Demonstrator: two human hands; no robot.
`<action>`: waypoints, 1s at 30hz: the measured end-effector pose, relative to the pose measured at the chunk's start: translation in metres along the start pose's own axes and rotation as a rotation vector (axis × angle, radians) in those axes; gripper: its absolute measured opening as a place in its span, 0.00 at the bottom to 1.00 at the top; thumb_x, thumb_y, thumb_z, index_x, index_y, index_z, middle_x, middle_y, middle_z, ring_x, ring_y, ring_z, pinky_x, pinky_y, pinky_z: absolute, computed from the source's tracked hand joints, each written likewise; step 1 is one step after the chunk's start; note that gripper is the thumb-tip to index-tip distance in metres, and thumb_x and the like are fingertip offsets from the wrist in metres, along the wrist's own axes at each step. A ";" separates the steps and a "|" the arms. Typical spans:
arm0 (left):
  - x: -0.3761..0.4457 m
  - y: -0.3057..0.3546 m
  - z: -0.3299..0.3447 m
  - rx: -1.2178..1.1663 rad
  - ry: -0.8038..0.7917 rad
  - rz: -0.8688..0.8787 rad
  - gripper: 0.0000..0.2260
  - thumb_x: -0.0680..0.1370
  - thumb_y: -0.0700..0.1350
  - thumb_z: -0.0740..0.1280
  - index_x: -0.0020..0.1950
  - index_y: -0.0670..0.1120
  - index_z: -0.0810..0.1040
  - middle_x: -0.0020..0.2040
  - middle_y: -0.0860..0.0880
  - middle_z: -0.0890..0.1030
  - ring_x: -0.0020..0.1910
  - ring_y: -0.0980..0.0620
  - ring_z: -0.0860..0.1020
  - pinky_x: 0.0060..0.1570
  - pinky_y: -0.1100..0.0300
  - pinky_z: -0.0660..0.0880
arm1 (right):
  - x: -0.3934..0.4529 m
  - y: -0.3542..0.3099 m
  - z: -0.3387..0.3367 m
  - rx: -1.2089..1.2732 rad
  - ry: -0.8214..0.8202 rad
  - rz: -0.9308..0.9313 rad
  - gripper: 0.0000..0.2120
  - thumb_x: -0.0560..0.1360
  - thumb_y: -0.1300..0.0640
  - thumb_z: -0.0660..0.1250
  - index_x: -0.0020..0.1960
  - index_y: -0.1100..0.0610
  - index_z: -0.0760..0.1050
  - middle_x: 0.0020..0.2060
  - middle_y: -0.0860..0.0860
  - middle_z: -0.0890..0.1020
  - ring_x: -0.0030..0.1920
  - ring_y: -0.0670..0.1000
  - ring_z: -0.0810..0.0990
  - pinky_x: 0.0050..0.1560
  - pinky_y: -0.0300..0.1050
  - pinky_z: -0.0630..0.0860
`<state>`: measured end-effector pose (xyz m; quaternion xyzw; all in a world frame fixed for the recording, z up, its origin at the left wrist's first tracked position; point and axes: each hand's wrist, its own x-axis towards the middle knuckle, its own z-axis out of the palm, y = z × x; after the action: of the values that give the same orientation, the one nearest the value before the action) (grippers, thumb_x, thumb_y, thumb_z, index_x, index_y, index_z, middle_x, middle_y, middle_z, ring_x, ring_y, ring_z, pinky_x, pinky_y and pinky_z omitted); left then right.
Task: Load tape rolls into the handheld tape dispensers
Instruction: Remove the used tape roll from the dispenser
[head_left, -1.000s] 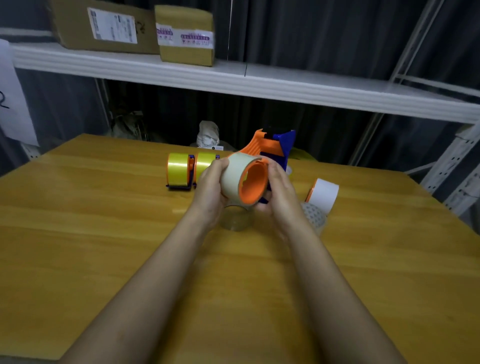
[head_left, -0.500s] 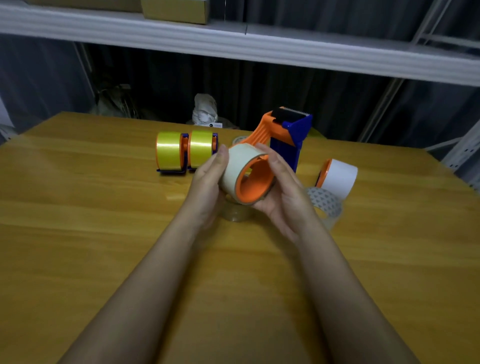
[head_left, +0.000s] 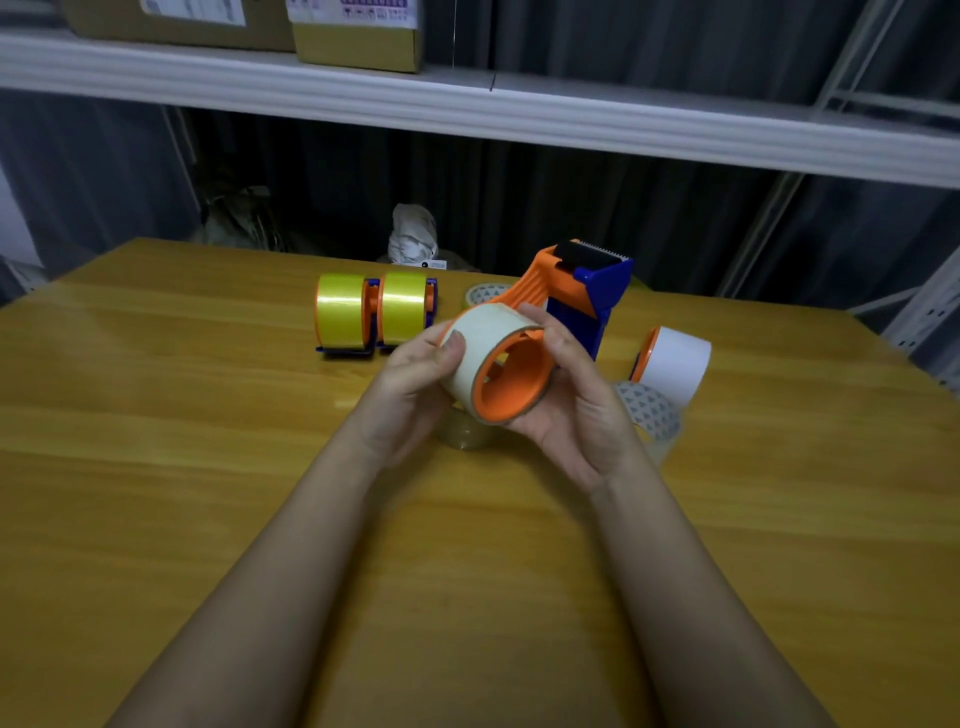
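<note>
An orange and blue handheld tape dispenser (head_left: 582, 283) is held above the wooden table (head_left: 156, 467), with a cream tape roll (head_left: 475, 343) sitting on its orange hub. My left hand (head_left: 415, 374) grips the roll from the left, thumb on its outer face. My right hand (head_left: 571, 405) cups the hub and roll from the right, fingers curled over the top. Two dispensers with yellow tape (head_left: 371, 314) stand side by side at the back. A white roll on an orange hub (head_left: 672, 361) lies to the right.
A clear roll with printed core (head_left: 649, 415) lies under my right wrist, another clear roll (head_left: 465, 436) under my hands, and a third (head_left: 485, 295) behind the dispenser. A white shelf (head_left: 519, 114) with cardboard boxes (head_left: 358, 31) hangs over the table's far edge.
The view has shifted slightly. My hands have turned the roll and hub a little, with my left thumb now lying on the roll's outer face.
</note>
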<state>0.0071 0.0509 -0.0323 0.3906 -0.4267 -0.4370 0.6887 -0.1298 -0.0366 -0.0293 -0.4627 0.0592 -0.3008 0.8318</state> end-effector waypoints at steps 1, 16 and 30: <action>-0.001 0.000 0.001 0.002 -0.004 -0.001 0.35 0.67 0.59 0.74 0.67 0.40 0.72 0.56 0.42 0.79 0.55 0.46 0.77 0.52 0.58 0.75 | 0.000 0.000 0.000 -0.006 0.003 0.000 0.26 0.64 0.47 0.77 0.60 0.53 0.77 0.62 0.54 0.79 0.61 0.56 0.79 0.52 0.65 0.76; -0.006 0.006 0.009 -0.036 0.040 0.105 0.32 0.66 0.60 0.74 0.63 0.44 0.74 0.53 0.48 0.82 0.51 0.52 0.80 0.48 0.62 0.77 | -0.010 0.002 0.015 -0.857 0.390 -0.607 0.12 0.78 0.58 0.66 0.61 0.50 0.77 0.54 0.42 0.81 0.57 0.41 0.80 0.53 0.35 0.77; -0.008 -0.005 0.027 -0.066 0.073 0.038 0.33 0.66 0.62 0.73 0.64 0.44 0.74 0.56 0.44 0.81 0.54 0.49 0.79 0.51 0.58 0.78 | -0.004 0.009 -0.002 -1.252 0.548 -1.075 0.06 0.72 0.63 0.70 0.47 0.64 0.79 0.49 0.54 0.80 0.51 0.55 0.81 0.49 0.48 0.80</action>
<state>-0.0213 0.0520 -0.0299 0.3752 -0.3938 -0.4231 0.7246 -0.1300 -0.0320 -0.0379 -0.7118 0.1853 -0.6657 0.1259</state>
